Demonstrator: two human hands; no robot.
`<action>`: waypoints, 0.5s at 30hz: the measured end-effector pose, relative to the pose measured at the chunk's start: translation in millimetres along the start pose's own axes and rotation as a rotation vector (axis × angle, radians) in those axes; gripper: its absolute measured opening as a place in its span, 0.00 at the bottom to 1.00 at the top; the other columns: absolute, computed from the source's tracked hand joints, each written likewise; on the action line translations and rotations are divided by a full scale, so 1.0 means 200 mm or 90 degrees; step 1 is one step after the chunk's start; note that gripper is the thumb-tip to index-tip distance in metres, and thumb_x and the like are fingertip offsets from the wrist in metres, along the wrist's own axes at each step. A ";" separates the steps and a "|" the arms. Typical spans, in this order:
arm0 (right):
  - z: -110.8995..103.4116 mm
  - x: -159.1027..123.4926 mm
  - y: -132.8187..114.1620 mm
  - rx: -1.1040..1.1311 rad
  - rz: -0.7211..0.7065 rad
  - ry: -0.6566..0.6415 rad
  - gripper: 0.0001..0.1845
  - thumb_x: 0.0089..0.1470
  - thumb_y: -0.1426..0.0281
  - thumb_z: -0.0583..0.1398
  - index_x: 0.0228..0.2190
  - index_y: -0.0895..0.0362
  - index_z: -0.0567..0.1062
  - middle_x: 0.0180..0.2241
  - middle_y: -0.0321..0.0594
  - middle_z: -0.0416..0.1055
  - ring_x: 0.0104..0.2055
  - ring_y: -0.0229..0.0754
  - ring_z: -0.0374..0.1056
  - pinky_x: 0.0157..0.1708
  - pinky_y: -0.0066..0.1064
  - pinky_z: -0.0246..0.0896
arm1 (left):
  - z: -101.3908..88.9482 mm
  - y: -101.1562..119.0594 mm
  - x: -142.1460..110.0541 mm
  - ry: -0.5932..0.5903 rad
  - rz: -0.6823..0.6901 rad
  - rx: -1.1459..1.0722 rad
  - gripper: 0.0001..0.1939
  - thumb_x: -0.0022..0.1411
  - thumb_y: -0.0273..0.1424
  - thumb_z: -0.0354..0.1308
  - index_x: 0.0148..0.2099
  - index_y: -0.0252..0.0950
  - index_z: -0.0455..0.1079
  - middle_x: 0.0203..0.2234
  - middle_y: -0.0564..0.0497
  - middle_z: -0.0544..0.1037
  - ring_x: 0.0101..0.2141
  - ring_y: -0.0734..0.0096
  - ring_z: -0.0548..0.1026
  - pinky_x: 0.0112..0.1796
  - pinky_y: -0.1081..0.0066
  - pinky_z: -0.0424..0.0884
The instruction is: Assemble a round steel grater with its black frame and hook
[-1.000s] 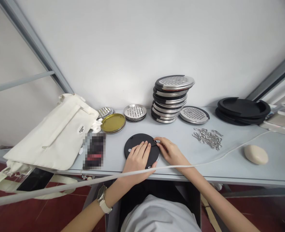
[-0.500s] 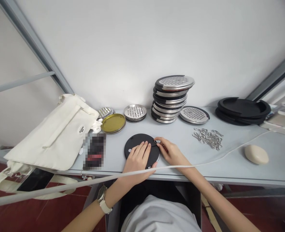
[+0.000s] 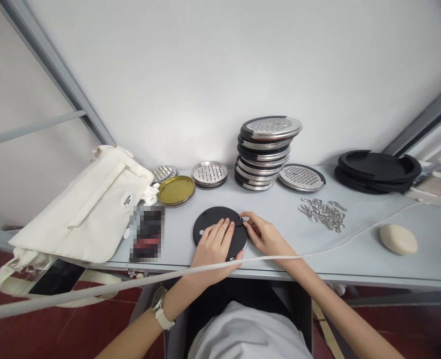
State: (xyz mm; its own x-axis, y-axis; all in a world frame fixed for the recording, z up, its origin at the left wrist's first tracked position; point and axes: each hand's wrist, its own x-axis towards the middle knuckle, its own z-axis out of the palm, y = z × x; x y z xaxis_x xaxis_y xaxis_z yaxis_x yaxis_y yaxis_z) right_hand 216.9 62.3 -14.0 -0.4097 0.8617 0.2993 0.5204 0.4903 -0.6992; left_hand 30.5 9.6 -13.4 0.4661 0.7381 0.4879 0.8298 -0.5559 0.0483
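Note:
A round black grater holder [image 3: 204,218] lies on the grey table in front of me, its flat side up and a bit of silvery rim at its lower right. Across its top rests my left hand [image 3: 215,244], fingers stretched together and thumb at the near edge, holding it. At the holder's upper right edge my right hand [image 3: 261,233] pinches a small metal hook [image 3: 241,219], mostly covered by the fingertips. To the right of that hand lies a loose pile of wire hooks [image 3: 322,214].
Behind stand a tall stack of graters [image 3: 263,154], a single grater [image 3: 302,178], small grater discs [image 3: 209,173] and gold lids [image 3: 176,190]. Black holders [image 3: 377,167] and a beige rounded object [image 3: 398,239] are right; a white bag [image 3: 89,209] is left. A pale cable [image 3: 138,285] crosses the foreground.
The view has shifted very slightly. Both hands keep the same hold on the holder and the hook at its edge.

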 end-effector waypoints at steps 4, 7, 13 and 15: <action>0.00 0.00 0.00 0.000 0.008 -0.004 0.14 0.63 0.70 0.48 0.48 0.60 0.65 0.28 0.41 0.72 0.28 0.41 0.69 0.31 0.29 0.63 | 0.00 0.00 0.00 -0.001 -0.001 -0.004 0.29 0.63 0.38 0.53 0.60 0.24 0.61 0.57 0.36 0.67 0.57 0.52 0.65 0.54 0.57 0.63; 0.00 0.00 -0.01 0.006 0.009 -0.008 0.14 0.63 0.70 0.48 0.48 0.59 0.65 0.28 0.41 0.71 0.27 0.41 0.68 0.30 0.29 0.62 | 0.00 0.00 0.00 0.001 -0.002 -0.007 0.29 0.62 0.38 0.53 0.60 0.25 0.61 0.57 0.36 0.67 0.57 0.52 0.65 0.54 0.57 0.64; 0.00 0.00 0.00 0.007 0.007 -0.011 0.14 0.63 0.70 0.48 0.48 0.59 0.65 0.28 0.40 0.71 0.27 0.40 0.67 0.29 0.28 0.61 | 0.01 0.00 0.00 0.006 -0.004 -0.006 0.28 0.62 0.38 0.52 0.60 0.26 0.61 0.57 0.36 0.67 0.57 0.53 0.65 0.54 0.56 0.64; 0.00 0.00 0.00 0.008 0.006 -0.013 0.14 0.63 0.70 0.48 0.48 0.59 0.65 0.28 0.40 0.70 0.26 0.40 0.67 0.28 0.28 0.61 | 0.00 0.00 0.00 0.004 -0.004 -0.006 0.28 0.63 0.38 0.52 0.60 0.25 0.61 0.57 0.36 0.67 0.57 0.53 0.65 0.54 0.56 0.64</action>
State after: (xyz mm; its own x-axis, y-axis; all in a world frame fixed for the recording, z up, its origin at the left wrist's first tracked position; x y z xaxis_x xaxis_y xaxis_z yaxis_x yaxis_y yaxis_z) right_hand 217.3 61.7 -13.8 -0.4200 0.8637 0.2788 0.5148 0.4797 -0.7105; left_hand 30.9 9.8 -14.0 0.4593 0.7385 0.4937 0.8295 -0.5553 0.0590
